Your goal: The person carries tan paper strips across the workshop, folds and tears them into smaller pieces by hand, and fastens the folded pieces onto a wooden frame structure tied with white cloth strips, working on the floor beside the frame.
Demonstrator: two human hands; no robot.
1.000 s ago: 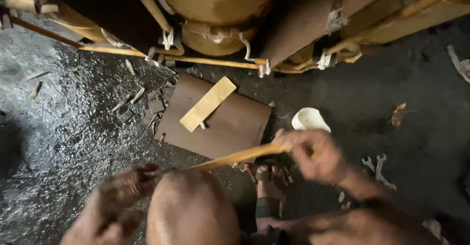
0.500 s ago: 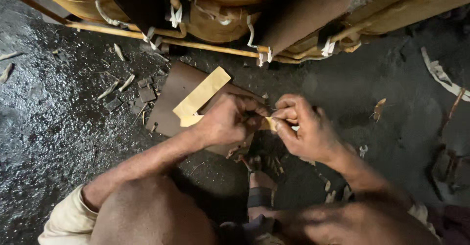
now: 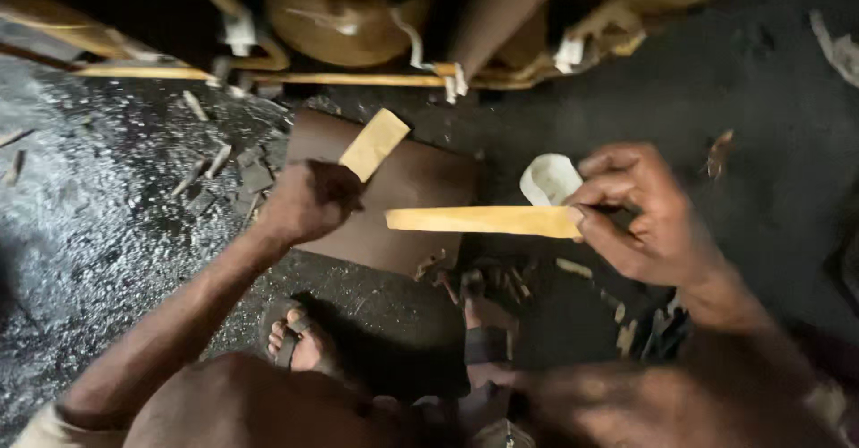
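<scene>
My right hand point(image 3: 644, 220) grips one end of a flat yellow wooden strip point(image 3: 479, 221), which it holds level above the floor, pointing left. My left hand point(image 3: 309, 199) is closed into a fist over the left edge of a brown board point(image 3: 420, 188) on the ground, and whether it holds something small is hidden. A short pale wooden slat point(image 3: 373, 144) lies on that board just beyond my left hand. A white curled piece point(image 3: 548, 179) lies on the floor near my right hand.
A structure of yellow cane poles point(image 3: 268, 76) tied with white bindings point(image 3: 456, 79) runs across the top. Wood chips point(image 3: 219, 166) litter the dark, glittering floor at left. My sandalled feet point(image 3: 300, 345) are below the board.
My hands were together over the board; they have parted, the right hand drawing the yellow strip out to the right while the left stays by the slat.
</scene>
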